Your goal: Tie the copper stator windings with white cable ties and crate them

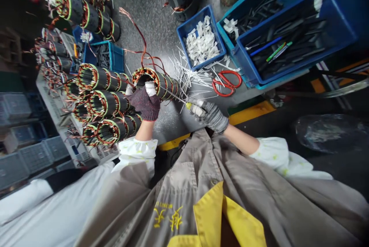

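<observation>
Notably, the right hand (211,118) has its gloved fingers closed on a slender yellow-tipped rod (188,105); the wound stator (163,83) lies at ten o'clock, long axis near nine-to-three, gripped by the nearer left hand (144,102).

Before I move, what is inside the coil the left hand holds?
The coil is hollow, with copper wires around its rim and dark space inside. The left hand covers part of the rim, so the deeper inside cannot be seen.
</observation>
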`<state>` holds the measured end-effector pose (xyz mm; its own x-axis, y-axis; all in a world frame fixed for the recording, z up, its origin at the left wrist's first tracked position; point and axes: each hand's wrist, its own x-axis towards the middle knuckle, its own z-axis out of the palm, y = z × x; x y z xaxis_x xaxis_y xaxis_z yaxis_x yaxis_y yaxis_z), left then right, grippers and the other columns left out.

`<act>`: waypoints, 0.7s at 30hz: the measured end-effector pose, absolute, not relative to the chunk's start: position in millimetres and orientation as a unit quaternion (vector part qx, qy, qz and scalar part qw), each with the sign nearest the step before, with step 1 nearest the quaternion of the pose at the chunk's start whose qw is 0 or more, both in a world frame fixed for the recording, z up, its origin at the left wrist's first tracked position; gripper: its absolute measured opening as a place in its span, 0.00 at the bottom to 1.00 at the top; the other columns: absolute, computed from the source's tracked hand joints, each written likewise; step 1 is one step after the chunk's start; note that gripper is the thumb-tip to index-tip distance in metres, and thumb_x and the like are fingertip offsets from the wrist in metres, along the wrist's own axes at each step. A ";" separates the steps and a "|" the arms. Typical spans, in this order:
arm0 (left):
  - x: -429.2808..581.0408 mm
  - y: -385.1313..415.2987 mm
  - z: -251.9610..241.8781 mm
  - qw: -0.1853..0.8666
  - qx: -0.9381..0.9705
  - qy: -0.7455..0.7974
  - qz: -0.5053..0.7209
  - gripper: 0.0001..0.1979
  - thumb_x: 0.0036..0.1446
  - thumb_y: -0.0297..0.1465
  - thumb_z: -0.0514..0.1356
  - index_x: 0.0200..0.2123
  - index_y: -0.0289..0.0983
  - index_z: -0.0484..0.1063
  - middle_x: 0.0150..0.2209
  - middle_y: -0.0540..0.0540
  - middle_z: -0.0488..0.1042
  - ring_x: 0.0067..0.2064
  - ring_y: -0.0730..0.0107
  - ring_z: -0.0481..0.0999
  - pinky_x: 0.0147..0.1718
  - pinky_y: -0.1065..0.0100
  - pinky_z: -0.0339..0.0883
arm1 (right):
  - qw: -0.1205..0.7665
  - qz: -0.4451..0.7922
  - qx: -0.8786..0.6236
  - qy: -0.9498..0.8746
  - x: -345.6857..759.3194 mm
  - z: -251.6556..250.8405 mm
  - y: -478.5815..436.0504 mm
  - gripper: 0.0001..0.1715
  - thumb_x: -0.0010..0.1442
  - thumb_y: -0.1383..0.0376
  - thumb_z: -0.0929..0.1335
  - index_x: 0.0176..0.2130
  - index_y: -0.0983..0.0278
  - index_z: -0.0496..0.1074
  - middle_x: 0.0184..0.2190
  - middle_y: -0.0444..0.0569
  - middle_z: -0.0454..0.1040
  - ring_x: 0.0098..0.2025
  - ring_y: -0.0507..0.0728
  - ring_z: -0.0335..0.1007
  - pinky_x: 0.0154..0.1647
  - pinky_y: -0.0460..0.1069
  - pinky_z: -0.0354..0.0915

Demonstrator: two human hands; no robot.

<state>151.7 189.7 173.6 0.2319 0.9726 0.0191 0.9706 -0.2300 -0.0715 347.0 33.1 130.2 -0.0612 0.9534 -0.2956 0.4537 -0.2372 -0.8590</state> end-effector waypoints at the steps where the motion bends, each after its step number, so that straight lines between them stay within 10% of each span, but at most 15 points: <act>1: 152.3 190.7 173.7 0.031 -0.782 -0.622 0.021 0.26 0.75 0.38 0.44 0.45 0.35 0.82 0.48 0.40 0.83 0.60 0.51 0.76 0.75 0.43 0.44 | 0.259 0.458 -0.635 -0.566 350.9 134.6 34.0 0.31 0.77 0.60 0.56 0.71 0.60 0.70 0.53 0.55 0.82 0.47 0.60 0.81 0.51 0.53 0.75; 6: 149.2 193.6 168.7 0.045 -0.772 -0.634 0.021 0.24 0.72 0.38 0.46 0.42 0.36 0.81 0.46 0.38 0.82 0.57 0.49 0.78 0.74 0.42 0.45 | 0.134 0.350 -0.648 -0.663 387.0 162.2 40.5 0.33 0.76 0.61 0.57 0.74 0.60 0.64 0.57 0.64 0.79 0.50 0.70 0.78 0.49 0.60 0.72; 13: 147.4 195.9 166.4 0.029 -0.770 -0.637 -0.019 0.23 0.70 0.39 0.47 0.43 0.37 0.82 0.49 0.36 0.83 0.62 0.46 0.76 0.72 0.40 0.51 | 0.264 0.395 -0.601 -0.642 368.6 121.9 48.0 0.30 0.76 0.63 0.58 0.69 0.61 0.72 0.59 0.55 0.80 0.59 0.63 0.77 0.62 0.58 0.72; 21: 148.5 197.0 170.7 0.060 -0.785 -0.617 0.019 0.29 0.75 0.35 0.40 0.51 0.32 0.80 0.50 0.40 0.83 0.67 0.52 0.72 0.75 0.44 0.46 | 0.148 0.345 -0.634 -0.676 393.4 158.5 49.3 0.32 0.76 0.65 0.58 0.74 0.58 0.65 0.60 0.64 0.77 0.56 0.72 0.77 0.56 0.65 0.71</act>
